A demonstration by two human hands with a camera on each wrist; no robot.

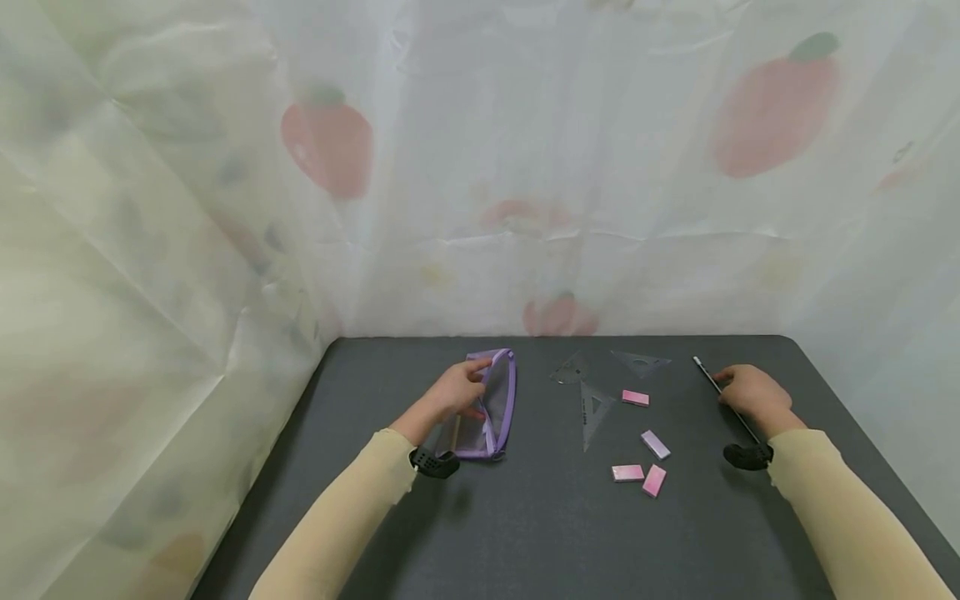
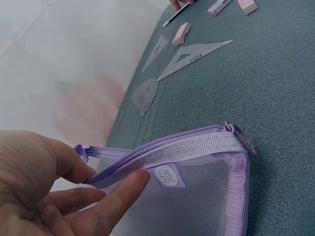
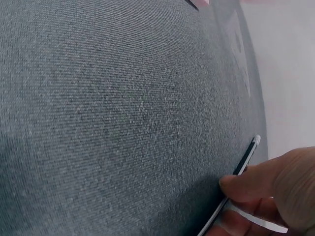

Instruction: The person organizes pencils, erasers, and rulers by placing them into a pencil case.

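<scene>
Dark table (image 1: 540, 533) holds set squares (image 1: 596, 408) and pink erasers (image 1: 654, 480) between both hands.

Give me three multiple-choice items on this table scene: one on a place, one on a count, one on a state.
1. Where does the purple mesh pouch lie?
A. left of the clear set squares
B. right of the pencil
C. on top of the erasers

2. How many pink erasers are on the grey table?
A. two
B. four
C. six

3. What is the right hand doing?
A. resting flat, holding nothing
B. pinching a slim black pencil
C. lifting a set square

Answers: 1 A, the head view shows the pouch at the left hand, with the set squares to its right. 2 B, four pink blocks are in the head view. 3 B, the right wrist view shows fingertips closed on the pencil.
</scene>
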